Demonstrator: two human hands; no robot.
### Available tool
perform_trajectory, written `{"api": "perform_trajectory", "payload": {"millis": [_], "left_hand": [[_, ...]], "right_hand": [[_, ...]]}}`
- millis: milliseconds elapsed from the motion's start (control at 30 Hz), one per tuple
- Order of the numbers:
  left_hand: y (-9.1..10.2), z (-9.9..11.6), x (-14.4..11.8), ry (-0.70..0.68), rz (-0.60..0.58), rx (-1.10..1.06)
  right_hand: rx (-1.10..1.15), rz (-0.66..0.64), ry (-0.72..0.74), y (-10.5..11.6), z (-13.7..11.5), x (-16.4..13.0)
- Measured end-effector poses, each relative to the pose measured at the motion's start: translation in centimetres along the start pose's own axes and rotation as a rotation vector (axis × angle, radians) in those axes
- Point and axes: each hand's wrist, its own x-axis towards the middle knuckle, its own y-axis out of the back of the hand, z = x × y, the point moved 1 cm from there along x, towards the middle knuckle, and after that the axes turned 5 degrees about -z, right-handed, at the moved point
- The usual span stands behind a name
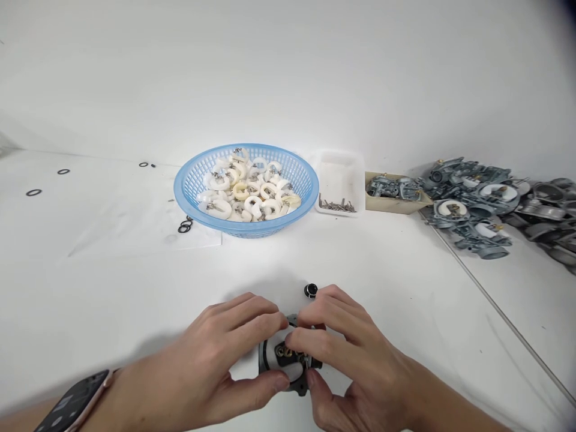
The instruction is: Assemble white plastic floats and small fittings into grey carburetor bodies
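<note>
— Step? Carburetor body (288, 363) is held low on the bench (405, 282), left hand (220, 354) fingers clenched around its rim.
— Right hand (342, 348) fingers pinch a small part at its brass centre; careful seating is judged needed next.

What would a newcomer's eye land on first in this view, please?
Probably the blue basket of white curved parts at the table's centre back. Next, the left hand and right hand meeting near the front edge, both gripping a small grey metal part. A heap of grey metal castings lies at the right.
</note>
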Motion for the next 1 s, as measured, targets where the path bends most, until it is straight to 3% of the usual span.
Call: {"api": "perform_trajectory", "payload": {"millis": [333, 1000], "left_hand": [[0.17, 0.01, 0.1, 0.0, -0.021, -0.021], [0.09, 0.27, 0.27, 0.011, 0.014, 0.017]], "right_hand": [[0.137, -0.035, -0.078, -0.09, 0.33, -0.29], [0.108, -0.019, -0.077, -0.2, 0.48, -0.32]]}}
